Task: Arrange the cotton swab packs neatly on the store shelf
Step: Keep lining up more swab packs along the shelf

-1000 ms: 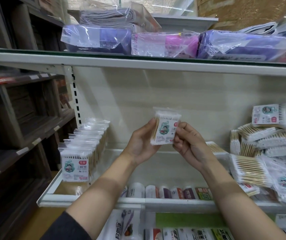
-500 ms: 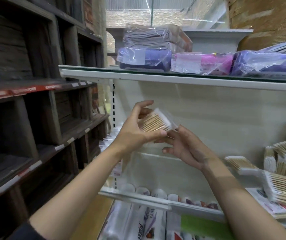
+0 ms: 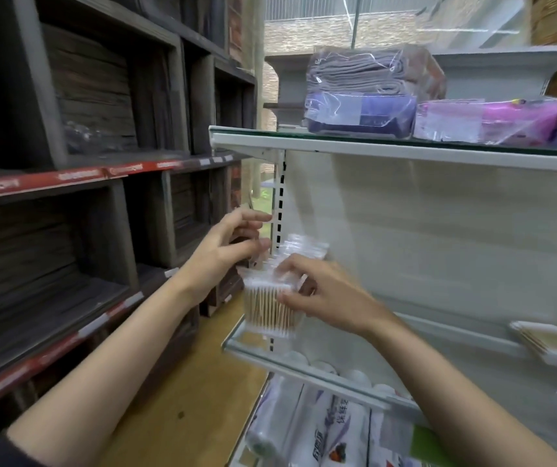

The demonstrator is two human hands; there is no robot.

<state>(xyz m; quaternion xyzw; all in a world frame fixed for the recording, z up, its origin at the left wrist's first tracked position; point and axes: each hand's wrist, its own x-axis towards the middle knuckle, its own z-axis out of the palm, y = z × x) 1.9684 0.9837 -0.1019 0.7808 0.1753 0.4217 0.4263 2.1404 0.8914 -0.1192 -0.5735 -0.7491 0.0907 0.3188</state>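
A clear cotton swab pack point(image 3: 268, 308) with wooden sticks stands at the front of a row of packs point(image 3: 299, 249) at the left end of the white shelf point(image 3: 304, 364). My right hand point(image 3: 324, 293) pinches this front pack at its right side. My left hand point(image 3: 228, 251) hovers just left of the row, fingers loosely curled over the packs' tops; whether it touches them is blurred. Another swab pack point(image 3: 546, 342) lies on the shelf far to the right.
Dark wooden shelving point(image 3: 68, 197) with red price strips fills the left. An upper white shelf point(image 3: 405, 150) carries bagged purple and pink goods point(image 3: 361, 114). White rolls point(image 3: 324, 429) sit on the shelf below. A wooden floor point(image 3: 186, 399) shows between the units.
The view swung left. The pack held up in both hands has come down to the front of the row at the shelf's left end; my left hand let it go.
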